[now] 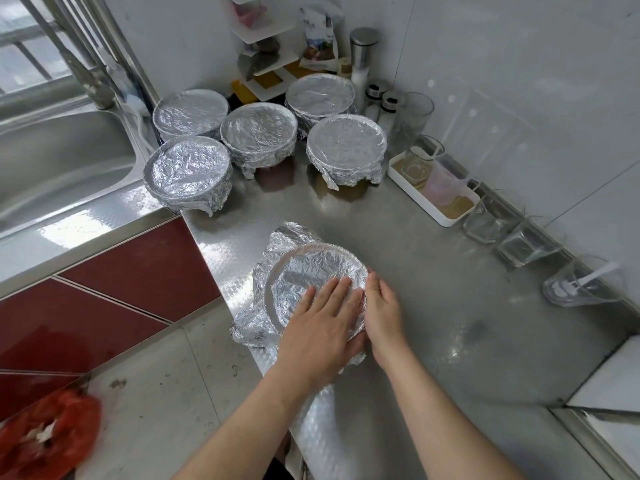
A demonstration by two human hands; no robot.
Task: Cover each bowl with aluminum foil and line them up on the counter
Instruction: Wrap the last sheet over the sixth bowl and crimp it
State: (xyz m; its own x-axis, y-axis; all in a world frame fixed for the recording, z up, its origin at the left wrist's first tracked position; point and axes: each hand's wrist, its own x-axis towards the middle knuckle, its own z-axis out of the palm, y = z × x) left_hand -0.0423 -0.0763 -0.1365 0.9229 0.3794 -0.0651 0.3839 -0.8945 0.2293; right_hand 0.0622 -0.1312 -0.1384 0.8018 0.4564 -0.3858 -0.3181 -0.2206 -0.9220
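Six foil-covered bowls in all: five back bowls (190, 111) (258, 129) (320, 95) (346, 142) (188, 168), plus one front bowl (311, 268). Two hands: left hand (322, 322), right hand (382, 315). Two black-capped shakers (376, 93) (390, 102), one white tray (394, 169), one sink (52, 161).

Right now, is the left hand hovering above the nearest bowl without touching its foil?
No, the left hand lies flat on top of the foil-covered bowl.

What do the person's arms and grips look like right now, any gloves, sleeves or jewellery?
The left grip and right grip are ungloved, with no rings visible. The left forearm and right forearm are bare to the frame edge: no sleeves, watch or wristband in view.
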